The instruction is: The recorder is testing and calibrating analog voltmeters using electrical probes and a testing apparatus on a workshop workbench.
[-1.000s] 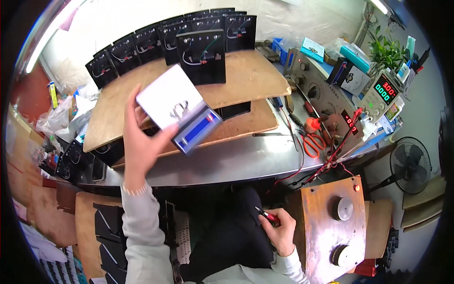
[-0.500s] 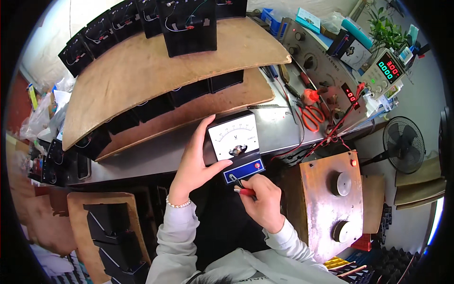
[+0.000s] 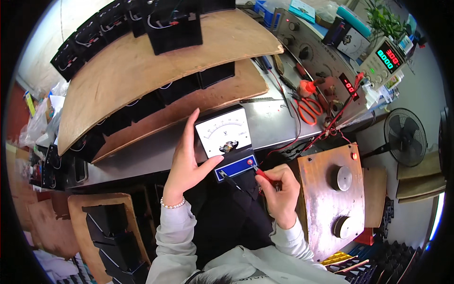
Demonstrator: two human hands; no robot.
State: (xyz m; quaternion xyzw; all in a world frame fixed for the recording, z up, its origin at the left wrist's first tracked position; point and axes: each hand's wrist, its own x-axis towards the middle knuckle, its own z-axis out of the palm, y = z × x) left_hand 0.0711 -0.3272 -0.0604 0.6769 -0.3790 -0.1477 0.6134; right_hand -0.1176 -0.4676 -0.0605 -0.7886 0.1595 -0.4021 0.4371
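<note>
My left hand (image 3: 185, 165) grips the left side of a voltmeter (image 3: 223, 127), fingers along its edge and thumb across its front. The meter is a black case with a white dial and a blue terminal panel (image 3: 237, 168) at its near end. A black alligator clip (image 3: 224, 175) sits at the panel's left terminal, its lead running down to the right. My right hand (image 3: 283, 194) pinches a red alligator clip (image 3: 263, 175), whose metal jaws reach the red terminal (image 3: 250, 162). Whether the jaws have closed on that terminal, I cannot tell.
Wooden boards (image 3: 165, 80) bearing black meter cases stand on the metal bench. Orange-handled scissors (image 3: 309, 111), a lit power supply (image 3: 384, 61) and tangled leads lie at right. A metal box with knobs (image 3: 331, 199) stands near right, beside a fan (image 3: 404, 137). Black cases (image 3: 116, 246) are stacked at lower left.
My right hand has gone from the panel's left terminal to the red one, leaving the black clip there and now holding the red clip. The meter has shifted slightly left.
</note>
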